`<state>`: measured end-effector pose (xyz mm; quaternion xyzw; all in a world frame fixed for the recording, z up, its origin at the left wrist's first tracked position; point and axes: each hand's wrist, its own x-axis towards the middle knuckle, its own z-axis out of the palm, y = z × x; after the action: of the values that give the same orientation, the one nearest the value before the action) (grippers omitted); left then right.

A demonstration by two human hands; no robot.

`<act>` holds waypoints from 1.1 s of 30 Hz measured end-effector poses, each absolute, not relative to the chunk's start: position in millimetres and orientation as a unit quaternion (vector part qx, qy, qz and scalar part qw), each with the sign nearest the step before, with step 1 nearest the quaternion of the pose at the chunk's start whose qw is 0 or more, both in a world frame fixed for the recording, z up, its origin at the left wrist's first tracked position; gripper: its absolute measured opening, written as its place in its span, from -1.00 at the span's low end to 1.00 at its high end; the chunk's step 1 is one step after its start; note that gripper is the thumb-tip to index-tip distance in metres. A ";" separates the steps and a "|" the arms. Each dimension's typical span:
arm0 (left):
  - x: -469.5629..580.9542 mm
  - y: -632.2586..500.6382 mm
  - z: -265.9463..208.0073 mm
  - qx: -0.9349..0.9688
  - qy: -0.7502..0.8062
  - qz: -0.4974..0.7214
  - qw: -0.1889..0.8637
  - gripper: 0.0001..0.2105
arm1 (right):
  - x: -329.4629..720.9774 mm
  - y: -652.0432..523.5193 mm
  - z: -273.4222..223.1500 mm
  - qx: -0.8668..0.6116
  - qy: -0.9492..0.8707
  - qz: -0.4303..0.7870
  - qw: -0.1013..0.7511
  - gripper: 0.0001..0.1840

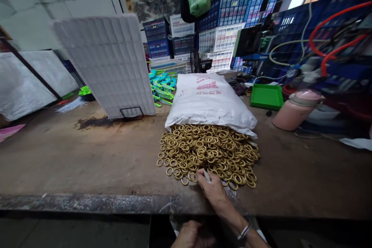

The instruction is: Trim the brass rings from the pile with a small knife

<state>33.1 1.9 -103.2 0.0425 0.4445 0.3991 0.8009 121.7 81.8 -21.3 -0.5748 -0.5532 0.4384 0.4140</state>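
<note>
A heap of gold-coloured rings point(203, 147) spills from the mouth of a white printed sack point(209, 97) lying on the wooden table. At the heap's front edge is my right hand point(213, 188), its fingers closed in a pinch around a small slim object point(207, 175), pale with a dark end. Its kind is unclear. My fingertips are close against the nearest rings. Below the table's front edge, my left hand point(188, 234) is curled closed, low and in shadow. Whatever it may hold is hidden.
A pale ribbed panel point(107, 62) stands upright in a wire stand at left. Green and turquoise plastic pieces point(162, 85) lie behind the sack. On the right are a green tray point(266, 97) and a pink flask point(298, 110). Stacked crates point(221, 38) fill the back.
</note>
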 end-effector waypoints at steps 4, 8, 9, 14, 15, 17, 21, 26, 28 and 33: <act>30.2 -0.4 -103.5 0.079 0.466 0.394 0.788 -0.89 | 127.4 79.8 -22.0 -0.561 -0.524 0.470 0.436 -0.75; 21.9 -5.0 -79.2 0.139 0.479 0.343 0.796 -0.79 | 134.5 74.5 -17.6 -0.557 -0.536 0.465 0.432 -0.77; 18.7 -6.4 -68.5 0.179 0.477 0.324 0.797 -0.76 | 136.5 72.7 -16.6 -0.557 -0.537 0.465 0.430 -0.77; 3.3 -9.8 -12.3 0.392 0.454 0.343 0.723 -0.64 | 143.9 63.8 -16.0 -0.569 -0.501 0.496 0.423 -0.75; 1.0 -8.6 -5.3 0.407 0.473 0.371 0.687 -0.66 | 144.5 62.2 -16.1 -0.574 -0.492 0.504 0.418 -0.75; -2.8 -4.0 1.6 0.437 0.515 0.421 0.605 -0.69 | 145.0 59.4 -15.7 -0.581 -0.481 0.518 0.405 -0.76; -8.1 9.0 -2.8 0.535 0.522 0.471 0.468 -0.74 | 143.7 54.6 -10.2 -0.568 -0.465 0.562 0.381 -0.84; -7.5 20.5 -7.7 0.661 0.446 0.446 0.406 -0.73 | 138.4 46.6 0.6 -0.538 -0.404 0.643 0.367 -0.87; -5.7 22.0 -7.5 0.679 0.429 0.431 0.411 -0.76 | 136.5 43.5 3.3 -0.523 -0.382 0.672 0.359 -0.85; -2.7 18.2 -4.5 0.656 0.474 0.403 0.428 -0.83 | 137.4 39.9 2.0 -0.528 -0.404 0.669 0.333 -0.81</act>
<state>-2.7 18.2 -4.5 0.6555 0.4738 0.4031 0.4281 137.4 39.9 2.0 -0.5278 -0.4040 0.6686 0.3333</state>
